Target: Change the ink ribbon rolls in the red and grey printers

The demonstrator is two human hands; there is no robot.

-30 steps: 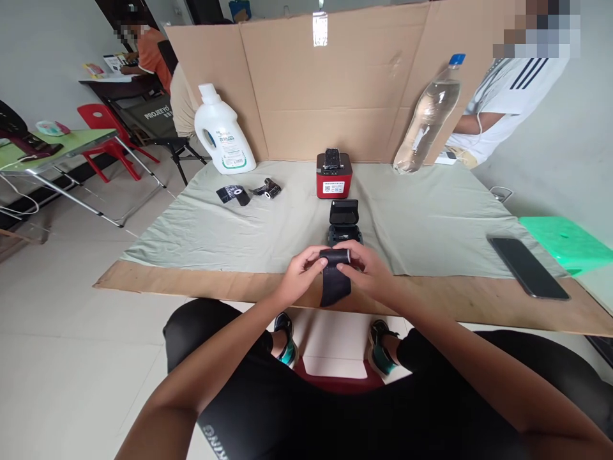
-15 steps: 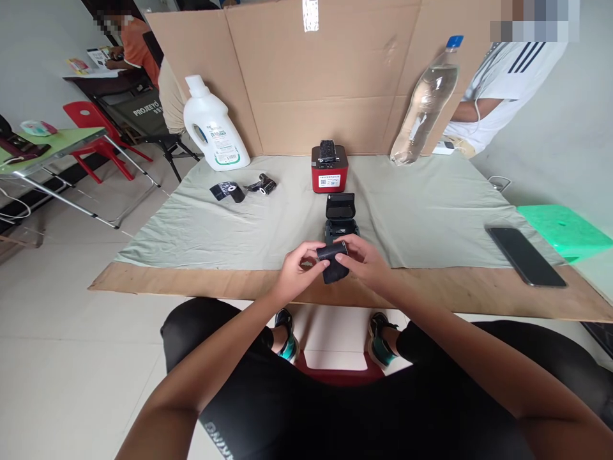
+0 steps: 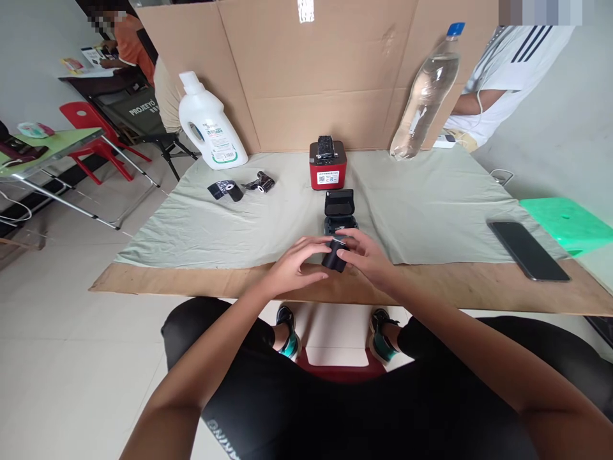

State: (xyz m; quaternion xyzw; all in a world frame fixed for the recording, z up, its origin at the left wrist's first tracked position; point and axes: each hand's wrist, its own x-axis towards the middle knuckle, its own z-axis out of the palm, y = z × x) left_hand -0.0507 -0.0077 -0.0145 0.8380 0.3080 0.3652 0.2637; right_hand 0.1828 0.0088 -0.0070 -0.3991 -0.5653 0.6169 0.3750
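Observation:
A small black roll (image 3: 334, 258), which looks like black printer paper, is pinched between the fingers and thumb of my right hand (image 3: 371, 257). It is tilted, above the front edge of the table. On its left side my left hand (image 3: 293, 263) has its thumb and fingers spread, with the fingertips at the roll's upper edge; I cannot tell whether they touch it. Just beyond both hands stands a small black printer (image 3: 340, 207) with its lid up, its lower part hidden by my fingers. Behind that is a red and black printer (image 3: 328, 167) with a black strip on top.
Two more black rolls (image 3: 234, 191) (image 3: 263, 184) with loose ends lie left on the cloth (image 3: 412, 211). A white jug (image 3: 213, 124) and a water bottle (image 3: 426, 96) stand before the cardboard screen (image 3: 325, 70). A phone (image 3: 529, 251) lies at right, near a green stool (image 3: 565, 220).
The black roll has turned from lying sideways to a more upright tilt, and its hanging flap no longer shows. My left hand has let go and spread its fingers; my right still grips.

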